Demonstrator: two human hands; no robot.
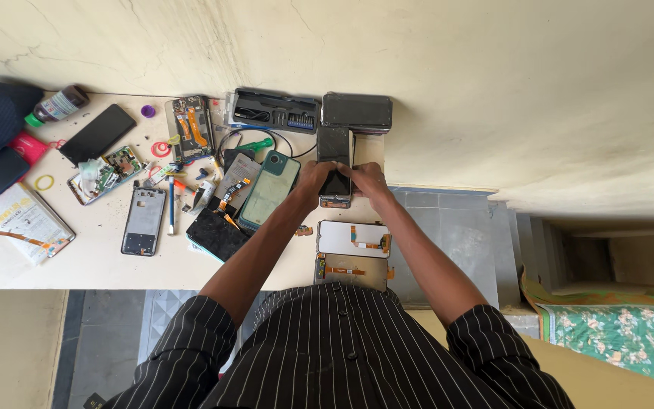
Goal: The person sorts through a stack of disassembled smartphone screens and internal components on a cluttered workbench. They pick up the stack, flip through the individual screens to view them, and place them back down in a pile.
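- Black glass and a thin frame: the phone (pixel 335 184) we hold looks light, stiff and flat, and we judge its screen face fragile and easily slipped on with bare skin.
- It sits at the far right part of the pale bench (pixel 100 261), just above the surface, between both our hands, with a second dark phone (pixel 334 144) lying just beyond it toward the wall.
- Our left hand (pixel 313 182) closes its fingers round the left long edge; our right hand (pixel 369 182) closes round the right edge. Both are wrapped tight on the phone, thumbs over the top, though how hard they press we cannot tell.
- We judge the long side edges the best place to take hold, since the frame is stiffer there than the glass and there is no ribbon to snag.
- Just near of the phone lie two loose display panels (pixel 354 255) with orange flex ribbons; these look thinner and more likely to bend or crack.
- To the left sit a teal back cover (pixel 268 193), a black screen panel (pixel 216 235), a bare grey frame (pixel 144 220) and an opened phone with its board showing (pixel 191 127).
- At the far edge rest a screwdriver bit case (pixel 275 110) and a black box (pixel 356 111).
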